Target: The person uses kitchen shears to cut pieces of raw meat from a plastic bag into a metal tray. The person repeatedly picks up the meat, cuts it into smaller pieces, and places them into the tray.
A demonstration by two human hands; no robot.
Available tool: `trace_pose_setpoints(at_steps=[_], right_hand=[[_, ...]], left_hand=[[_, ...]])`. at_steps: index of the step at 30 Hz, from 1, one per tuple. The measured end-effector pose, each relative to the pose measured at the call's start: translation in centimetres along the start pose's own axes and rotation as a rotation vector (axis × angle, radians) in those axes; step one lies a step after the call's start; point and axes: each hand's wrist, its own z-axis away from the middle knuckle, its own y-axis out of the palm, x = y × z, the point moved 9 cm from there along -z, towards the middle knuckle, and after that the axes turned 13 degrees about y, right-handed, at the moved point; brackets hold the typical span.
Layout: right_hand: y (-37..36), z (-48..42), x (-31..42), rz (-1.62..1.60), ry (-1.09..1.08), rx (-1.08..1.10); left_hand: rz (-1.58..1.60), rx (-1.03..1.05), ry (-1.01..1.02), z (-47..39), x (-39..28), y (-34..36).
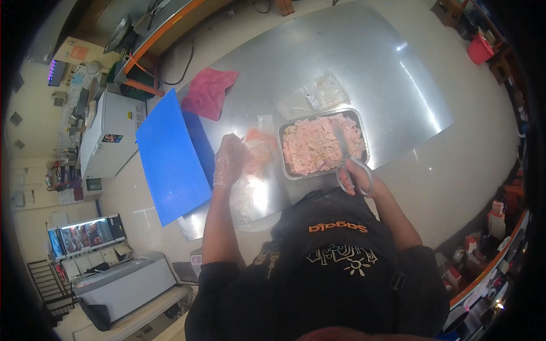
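Observation:
My left hand [230,160], in a clear plastic glove, is curled at the left side of a clear plastic bag with pink pieces [259,151] on the metal table. Whether its fingers grip anything is hidden. My bare right hand [353,175] has its fingers through the grey handles of a pair of scissors [370,172]. The blurred blades point away from me over a metal tray [282,168]. Thin pale-pink strips of what looks like raw meat [318,145] fill that tray.
Behind the tray lies a crumpled clear plastic bag [328,91]. A pink cloth [211,91] rests at the stainless steel table's [375,55] left side, beside a large blue panel [172,162]. Chest freezers [128,285] stand farther left, and a red bucket [480,49] is far right.

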Motion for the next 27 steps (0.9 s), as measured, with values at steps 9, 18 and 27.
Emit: trace_pose_setpoints(at_steps=[9,18,27], right_hand=[[9.1,-6.9,-4.2,0.261,0.191,0.321],[11.6,-9.4,-1.0,0.171,-0.060,0.317],[9.8,-7.1,0.5,0.325,-0.099,0.149]], left_hand=[[0.083,-0.069,0.118,-3.0,-11.6,-0.5],[0.064,-0.117,0.123,-1.7,-17.1,1.2],[0.729,-0.026,-0.168,0.6,-13.6,5.3]])
